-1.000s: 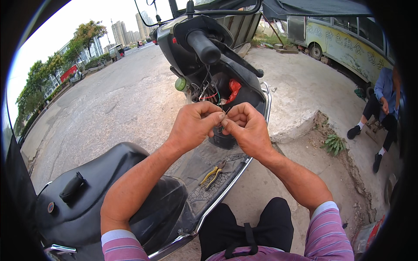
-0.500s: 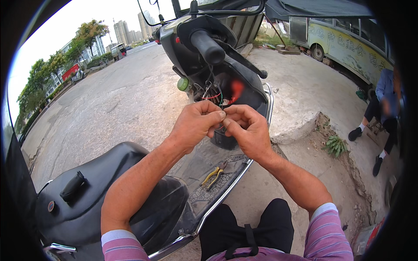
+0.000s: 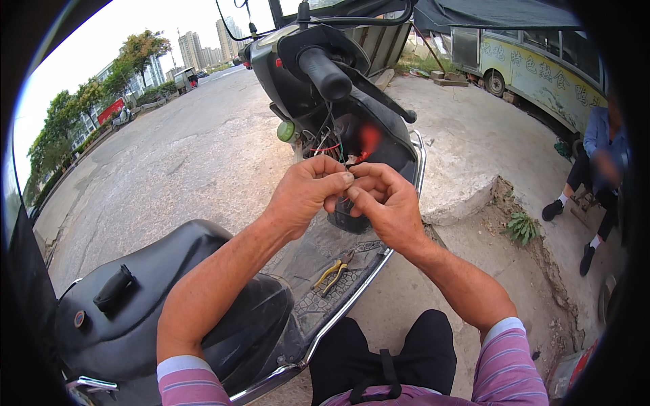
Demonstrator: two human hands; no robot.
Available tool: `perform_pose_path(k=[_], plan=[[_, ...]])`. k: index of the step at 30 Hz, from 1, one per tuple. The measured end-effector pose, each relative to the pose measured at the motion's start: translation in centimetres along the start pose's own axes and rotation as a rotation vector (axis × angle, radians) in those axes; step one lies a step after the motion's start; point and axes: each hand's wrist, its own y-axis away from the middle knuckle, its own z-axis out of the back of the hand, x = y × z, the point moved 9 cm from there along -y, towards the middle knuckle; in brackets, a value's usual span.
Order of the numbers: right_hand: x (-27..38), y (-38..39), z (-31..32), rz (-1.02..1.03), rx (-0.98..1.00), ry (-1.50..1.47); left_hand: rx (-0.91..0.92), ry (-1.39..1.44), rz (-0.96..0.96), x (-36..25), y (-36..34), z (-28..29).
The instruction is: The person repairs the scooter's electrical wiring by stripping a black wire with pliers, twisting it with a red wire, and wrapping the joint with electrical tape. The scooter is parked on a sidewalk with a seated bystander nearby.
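Note:
In front of an electric scooter, both my hands meet fingertip to fingertip. My left hand pinches a thin wire between thumb and forefinger. Against it, my right hand is closed in a pinch on the wire too; the exact joint is hidden by the fingertips. A bundle of loose wires, some red and green, hangs out of the scooter's front panel just beyond my fingers. Below my hands, pliers with yellow handles lie on the patterned footboard.
The black seat is at the lower left, with a small black pouch and a round tape roll on it. A green round cap sticks out beside the wires. A person sits at the right; a van stands behind.
Both hands stay at the same spot, pinching. My right fingers shift slightly at the wire. The pliers have not moved.

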Motion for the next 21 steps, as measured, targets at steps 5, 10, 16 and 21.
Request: perform_pose_path(k=[5, 10, 16, 21], plan=[[-0.2, 0.0, -0.1, 0.006, 0.000, -0.033, 0.040, 0.049, -0.007, 0.4, -0.1, -0.1], [-0.3, 0.0, 0.1, 0.029, -0.023, -0.079, 0.067, 0.060, 0.013, 0.4, -0.2, -0.2], [-0.6, 0.0, 0.7, -0.020, -0.044, -0.075, 0.065, 0.084, 0.040, 0.5, -0.4, 0.3], [-1.2, -0.2, 0.8, -0.127, -0.024, -0.083, 0.001, -0.101, -0.037, -0.9, -0.3, 0.5]])
